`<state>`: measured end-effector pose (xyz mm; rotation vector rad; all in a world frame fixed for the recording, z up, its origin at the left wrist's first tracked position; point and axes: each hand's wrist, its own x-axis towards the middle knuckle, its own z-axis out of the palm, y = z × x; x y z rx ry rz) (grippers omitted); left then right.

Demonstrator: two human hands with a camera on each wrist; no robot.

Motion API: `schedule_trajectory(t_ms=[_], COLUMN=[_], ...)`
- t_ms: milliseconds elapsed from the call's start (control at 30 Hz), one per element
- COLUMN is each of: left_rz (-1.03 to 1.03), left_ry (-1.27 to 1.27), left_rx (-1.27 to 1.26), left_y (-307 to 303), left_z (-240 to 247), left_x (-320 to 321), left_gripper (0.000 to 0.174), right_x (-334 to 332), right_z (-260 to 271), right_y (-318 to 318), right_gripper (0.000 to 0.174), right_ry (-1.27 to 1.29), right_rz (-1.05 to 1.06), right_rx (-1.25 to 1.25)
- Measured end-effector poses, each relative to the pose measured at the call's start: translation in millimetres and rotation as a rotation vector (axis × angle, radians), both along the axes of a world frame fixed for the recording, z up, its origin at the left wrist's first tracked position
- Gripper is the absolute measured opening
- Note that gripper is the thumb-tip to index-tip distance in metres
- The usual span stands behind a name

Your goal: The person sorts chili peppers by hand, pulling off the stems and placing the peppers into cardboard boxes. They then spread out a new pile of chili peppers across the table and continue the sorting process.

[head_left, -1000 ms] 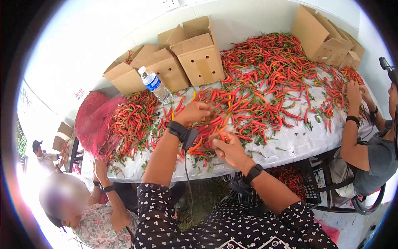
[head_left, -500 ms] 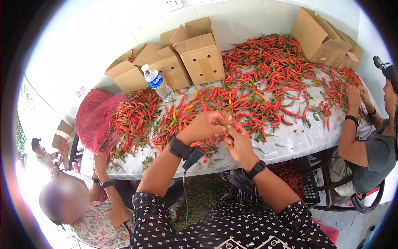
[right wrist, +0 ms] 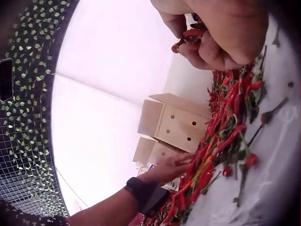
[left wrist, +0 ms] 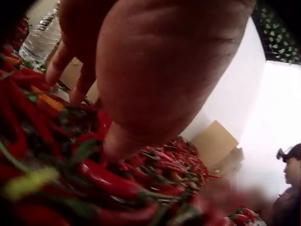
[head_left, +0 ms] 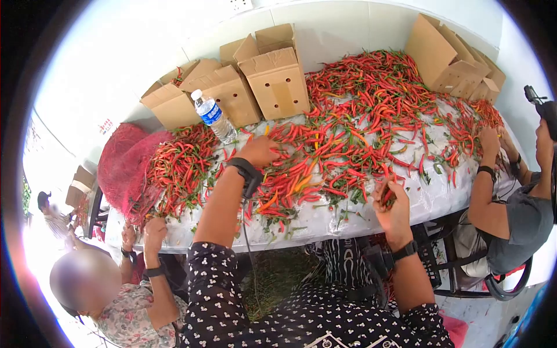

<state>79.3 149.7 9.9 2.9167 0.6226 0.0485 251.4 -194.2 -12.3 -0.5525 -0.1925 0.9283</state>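
Note:
My left hand reaches into the red chili peppers spread over the table's middle. In the left wrist view its fingers point down, apart, and the thumb meets the peppers. Nothing shows gripped between them. My right hand is held over the table's front edge, farther right, its fingers curled round a few chili peppers. Their ends stick out past the fingers in the right wrist view; the palm side hides the rest. Loose green stems and pepper bits lie on the pale cover below it.
Cardboard boxes line the wall, with a water bottle before them. A red mesh sack lies left. More boxes stand back right beside a large pepper heap. People work at both sides, one at right.
My hands met over the peppers half a second ago and have since parted. The left has moved back leftward into the pile; the right has swung right, holding peppers.

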Motion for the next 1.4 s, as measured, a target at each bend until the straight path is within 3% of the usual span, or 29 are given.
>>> schedule_trajectory(t_ms=[100, 167, 200, 300, 533, 700, 767, 800, 867, 1000, 1133, 1200, 1267, 1400], left_rz=[0.050, 0.264, 0.272, 0.448, 0.134, 0.109, 0.248, 0.256, 0.475, 0.517, 0.422, 0.423, 0.244, 0.173], left_ry=[0.103, 0.152, 0.158, -0.167, -0.156, -0.075, -0.263, -0.258, -0.335, -0.429, -0.609, -0.597, -0.592, -0.521], left_rx=[0.101, 0.011, 0.009, -0.034, 0.130, 0.258, -0.237, -0.237, -0.546, -0.702, -0.999, -0.986, -1.102, -1.166], left_y=[12, 16, 19, 22, 37, 48, 39, 33, 27, 16, -19, -44, -78, -140], left_z=[30, 44, 43, 43, 17, -1, 15, 27, 49, 54, 52, 55, 58, 47], left_x=[-27, -40, -43, -46, 23, 23, 7, -3, -24, -55, -58, -53, -45, -30], left_gripper=[0.026, 0.026, 0.026, 0.021, 0.025, 0.021, 0.020, 0.020, 0.026, 0.021, 0.019, 0.018, 0.025, 0.035], right_x=[3, 0, -1, -1, 3, 4, 4, 4, 4, 5, 3, 0, -4, -34], right_z=[-3, -2, -1, -2, -6, -6, -4, -3, -5, -9, -7, 0, 5, 28], right_y=[-14, -16, -15, -11, -10, -9, -9, -9, -9, -9, -9, -7, -2, 22], right_gripper=[0.010, 0.011, 0.013, 0.013, 0.011, 0.012, 0.012, 0.012, 0.012, 0.011, 0.009, 0.007, 0.008, 0.018], right_ry=[0.142, 0.129, 0.109, 0.054, -0.032, -0.068, -0.075, -0.088, -0.086, -0.105, -0.142, -0.164, -0.195, -0.271], right_rz=[-0.045, -0.063, -0.080, -0.075, -0.037, -0.060, -0.058, -0.058, -0.051, -0.045, -0.041, -0.007, 0.017, 0.206], right_rx=[-0.133, -0.154, -0.170, -0.228, -0.237, -0.244, -0.261, -0.277, -0.273, -0.245, -0.245, -0.310, -0.342, -0.280])
